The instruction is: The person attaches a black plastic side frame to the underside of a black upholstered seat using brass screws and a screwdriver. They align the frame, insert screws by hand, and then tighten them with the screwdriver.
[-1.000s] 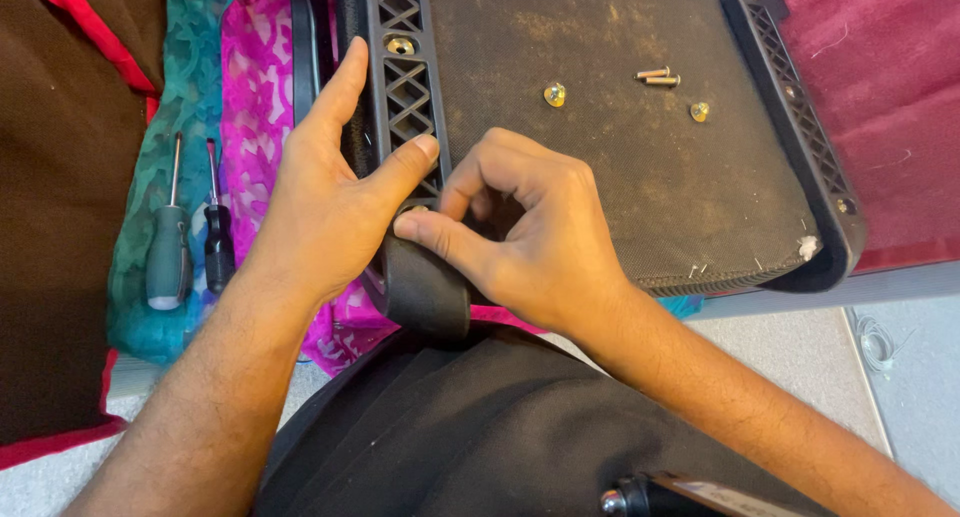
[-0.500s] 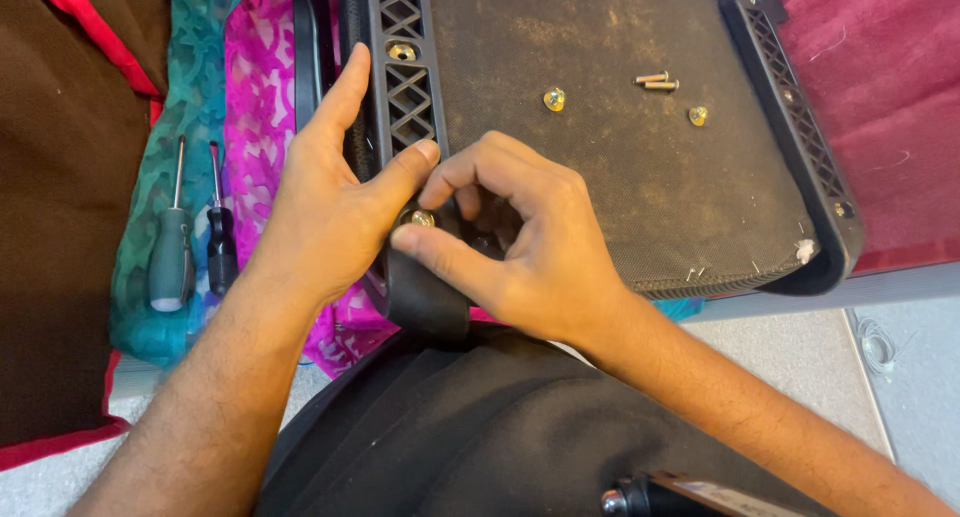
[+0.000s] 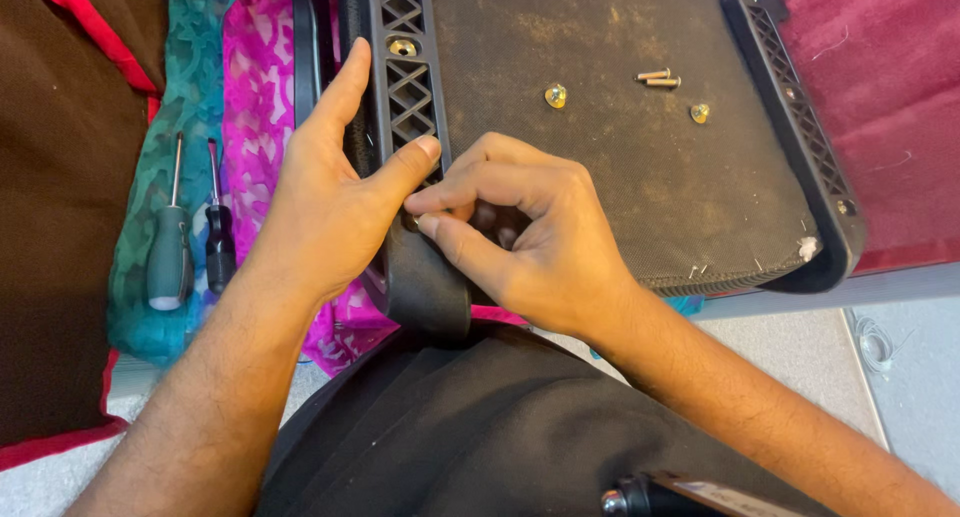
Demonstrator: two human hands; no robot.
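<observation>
**Fingers closing on the fastener**

Left hand (image 3: 325, 202) clamped on black lattice plastic seat frame (image 3: 405, 87), thumb pressed flat. Right hand (image 3: 530, 237), open-knuckled a second ago, now pinching small brass fastener (image 3: 412, 220) at frame edge. Seated closer, by the look.

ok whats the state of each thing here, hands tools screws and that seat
left hand: gripping the seat frame, thumb on it
right hand: fingers pinched at a fastener on the frame
seat: upside down, dusty
loose screws: lying on the seat
screwdrivers: lying on cloth, untouched
</observation>
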